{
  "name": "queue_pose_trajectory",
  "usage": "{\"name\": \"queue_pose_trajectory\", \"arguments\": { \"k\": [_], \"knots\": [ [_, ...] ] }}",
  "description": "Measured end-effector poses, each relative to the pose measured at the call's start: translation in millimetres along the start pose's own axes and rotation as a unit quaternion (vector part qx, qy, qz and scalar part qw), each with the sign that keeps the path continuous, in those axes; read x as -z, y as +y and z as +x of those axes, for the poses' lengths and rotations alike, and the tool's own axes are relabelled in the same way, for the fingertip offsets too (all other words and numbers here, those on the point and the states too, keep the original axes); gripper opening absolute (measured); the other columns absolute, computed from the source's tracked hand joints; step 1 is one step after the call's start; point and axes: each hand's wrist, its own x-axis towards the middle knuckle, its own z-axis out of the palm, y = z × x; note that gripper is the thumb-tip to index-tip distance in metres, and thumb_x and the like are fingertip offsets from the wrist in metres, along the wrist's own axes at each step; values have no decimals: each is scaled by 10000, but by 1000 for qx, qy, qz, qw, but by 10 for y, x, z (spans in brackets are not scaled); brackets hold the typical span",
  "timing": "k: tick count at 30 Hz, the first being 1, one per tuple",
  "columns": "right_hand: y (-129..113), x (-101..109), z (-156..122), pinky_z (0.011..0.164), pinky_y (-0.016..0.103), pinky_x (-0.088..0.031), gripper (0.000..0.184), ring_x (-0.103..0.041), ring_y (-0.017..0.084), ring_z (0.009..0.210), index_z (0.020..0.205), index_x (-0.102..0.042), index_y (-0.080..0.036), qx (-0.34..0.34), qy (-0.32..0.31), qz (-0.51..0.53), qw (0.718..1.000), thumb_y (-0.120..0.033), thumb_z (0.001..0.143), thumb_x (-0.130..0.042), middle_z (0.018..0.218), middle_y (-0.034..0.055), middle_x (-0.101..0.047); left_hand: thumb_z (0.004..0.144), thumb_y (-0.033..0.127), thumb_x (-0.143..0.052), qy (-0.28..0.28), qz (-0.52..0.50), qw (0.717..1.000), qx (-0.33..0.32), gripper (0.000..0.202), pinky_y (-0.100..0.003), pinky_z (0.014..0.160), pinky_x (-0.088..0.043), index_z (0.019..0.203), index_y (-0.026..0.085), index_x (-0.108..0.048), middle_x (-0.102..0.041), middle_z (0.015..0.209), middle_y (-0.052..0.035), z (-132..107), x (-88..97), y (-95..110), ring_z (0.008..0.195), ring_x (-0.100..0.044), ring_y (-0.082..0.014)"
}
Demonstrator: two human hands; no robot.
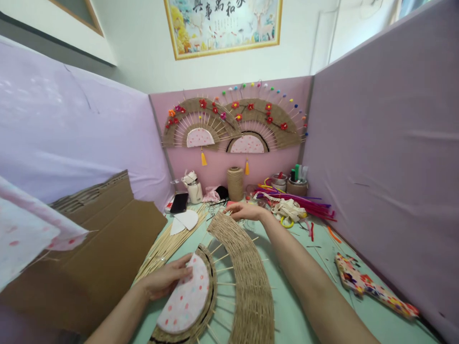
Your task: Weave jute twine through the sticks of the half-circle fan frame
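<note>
A half-made fan of woven jute twine (247, 277) on thin wooden sticks lies on the pale green table (297, 306). Its inner half-disc is covered in white cloth with pink dots (186, 298). My left hand (167, 279) rests on that dotted cloth with its fingers pressed flat against it. My right hand (245, 210) reaches to the far tip of the outer jute band; its fingers are curled and pinched there, and what they hold is too small to make out.
A bundle of sticks (168, 241) and white cloth pieces (184, 220) lie left of the fan. Cardboard sheets (96, 248) lean at left. A twine spool (235, 183), pipe cleaners (304, 200), cups, a phone (179, 202) and two finished fans (233, 124) stand at the back. A patterned cloth piece (373, 285) lies right.
</note>
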Motion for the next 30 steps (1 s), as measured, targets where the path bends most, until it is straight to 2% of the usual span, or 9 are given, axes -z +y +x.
{"name": "queue_pose_trajectory", "arguments": {
  "k": [3,6,8,14,18,21,24,28,30],
  "knots": [
    [45,-2,3,525,178,-334,352,-406,55,544,1033,-628,-163,-17,-30,-28,999,-246,691,-632,607,-55,-481,755,393,-629,41,57,997,-23,499,-194,557,-414,1204,207,-513,-660,844,-29,195,-48,274,606,-582,-89],
    [68,-31,33,514,177,-332,353,-402,55,533,1038,-625,-175,-32,-26,-42,998,-246,692,-621,595,-59,-467,734,513,-590,111,90,987,-77,509,-228,631,-428,1127,193,-551,-651,924,-67,575,-188,566,708,-598,-125],
    [85,-58,50,507,175,-336,349,-406,55,529,1035,-624,-178,-39,-16,-45,998,-246,692,-616,592,-60,-459,704,588,-559,148,139,975,-94,526,-239,612,-420,1012,164,-608,-653,829,-67,860,-310,698,679,-584,-138],
    [82,-92,47,510,176,-331,363,-396,54,527,1060,-609,-173,-21,-33,-42,998,-207,701,-572,602,-55,-470,667,581,-534,281,257,910,-165,451,-258,525,-351,683,148,-662,-603,587,-23,1360,-521,768,585,-530,-171],
    [4,-47,23,513,176,-314,324,-408,61,539,991,-645,-172,-6,-22,-142,990,-176,680,-556,601,-53,-504,642,496,-575,323,275,883,-199,341,-249,526,-320,611,162,-640,-552,538,13,1323,-507,771,567,-486,-153],
    [-43,13,-7,531,188,-323,157,-454,78,558,744,-682,-153,-33,34,-261,964,-142,626,-580,592,-34,-562,651,490,-563,343,278,871,-218,335,-248,520,-315,596,164,-620,-533,528,22,1201,-510,805,549,-472,-146],
    [-86,59,-58,525,208,-311,63,-460,95,540,553,-636,-139,-44,87,-296,950,-131,596,-590,513,-20,-549,650,483,-571,355,279,860,-236,327,-245,518,-315,592,164,-613,-527,531,27,1072,-537,856,544,-468,-139],
    [-204,50,-102,530,211,-327,109,-483,104,575,640,-625,-142,-7,150,-281,948,-211,669,-546,599,-2,-591,662,489,-566,372,270,852,-250,333,-240,515,-330,629,163,-624,-546,561,22,931,-580,943,550,-483,-138],
    [-280,10,-83,552,210,-365,176,-516,107,616,746,-608,-148,35,209,-198,957,-281,727,-495,711,20,-628,660,496,-568,375,265,852,-252,339,-238,504,-333,643,163,-628,-551,568,19,880,-604,987,547,-487,-138]
  ]
}}
